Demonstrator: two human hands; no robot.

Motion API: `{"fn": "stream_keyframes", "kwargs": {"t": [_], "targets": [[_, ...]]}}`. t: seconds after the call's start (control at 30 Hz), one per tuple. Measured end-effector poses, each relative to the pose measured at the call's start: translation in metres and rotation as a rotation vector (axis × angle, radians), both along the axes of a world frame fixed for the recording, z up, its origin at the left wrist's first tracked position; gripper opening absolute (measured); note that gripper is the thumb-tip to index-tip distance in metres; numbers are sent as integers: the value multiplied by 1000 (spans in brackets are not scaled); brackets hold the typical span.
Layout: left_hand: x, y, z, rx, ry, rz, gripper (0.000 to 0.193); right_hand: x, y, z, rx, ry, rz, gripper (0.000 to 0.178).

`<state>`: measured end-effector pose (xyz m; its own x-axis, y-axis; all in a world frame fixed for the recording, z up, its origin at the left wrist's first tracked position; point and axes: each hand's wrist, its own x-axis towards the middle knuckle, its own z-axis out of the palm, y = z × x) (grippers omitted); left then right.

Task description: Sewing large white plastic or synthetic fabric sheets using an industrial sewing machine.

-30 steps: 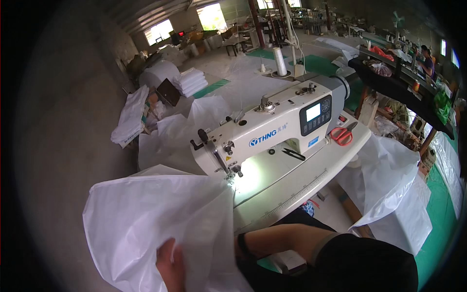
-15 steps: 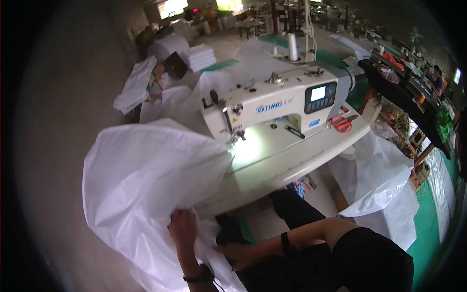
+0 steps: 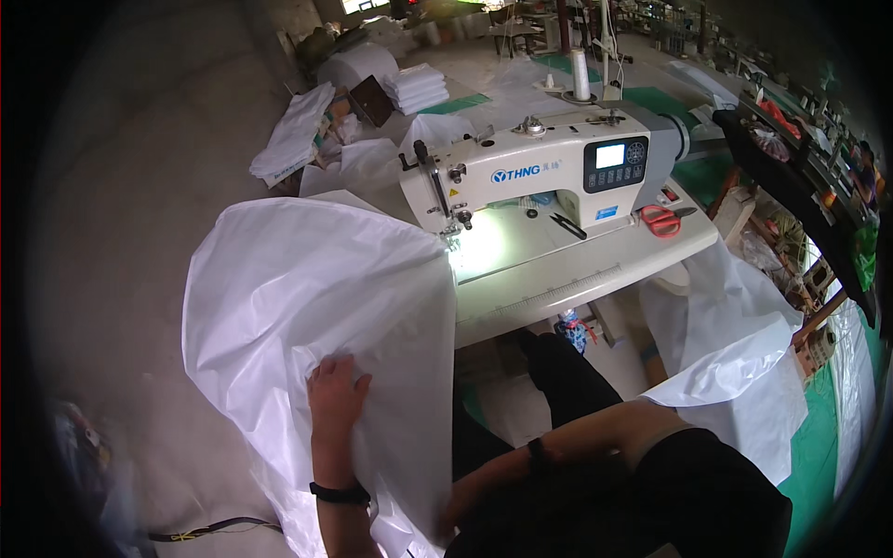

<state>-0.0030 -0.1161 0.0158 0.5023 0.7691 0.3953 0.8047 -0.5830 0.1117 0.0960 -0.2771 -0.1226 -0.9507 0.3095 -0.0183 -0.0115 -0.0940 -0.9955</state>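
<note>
A large white plastic-like sheet [image 3: 270, 279] hangs over the left end of the sewing machine table, its upper corner at the lit needle area. My left hand [image 3: 335, 395] lies on the sheet with the thumb apart from the fingers, pressing against its surface. My right hand [image 3: 454, 517] is low at the sheet's near right edge, its fingers hidden behind the sheet. The white sewing machine [image 3: 502, 172] has a lit control panel [image 3: 615, 164]. On its bed lie black thread snips [image 3: 568, 226] and, farther right, red-handled scissors [image 3: 661, 221].
A white thread cone [image 3: 580, 74] stands behind the machine. More white sheeting [image 3: 712, 316] hangs at the table's right side. Stacked white sheets [image 3: 416, 88] and a large roll [image 3: 358, 65] sit at the back left. A dark cable [image 3: 214, 527] lies on the floor at lower left.
My left hand has moved up slightly and flattened from a curled grip on the sheet. The sheet is spread smoother, its right edge straighter. My right hand has moved lower, behind the sheet's edge.
</note>
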Motion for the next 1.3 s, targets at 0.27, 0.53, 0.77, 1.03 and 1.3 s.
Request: {"fn": "stream_keyframes", "kwargs": {"t": [0.27,0.53,0.77,1.03,1.3], "targets": [[35,-58,8,-138,64,-194,26,80,-7,-2,-764,47,-525,44],[90,-83,-31,37,5,-15,41,121,-21,42,-540,253,-1088,35],[107,-83,-19,-129,35,-104,35,182,-60,42,-798,-29,-891,43],[156,-155,-39,-517,-350,161,32,182,-37,11,152,-32,-471,40],[140,-200,-10,-18,35,-119,26,188,23,77,-260,9,-1437,49]]}}
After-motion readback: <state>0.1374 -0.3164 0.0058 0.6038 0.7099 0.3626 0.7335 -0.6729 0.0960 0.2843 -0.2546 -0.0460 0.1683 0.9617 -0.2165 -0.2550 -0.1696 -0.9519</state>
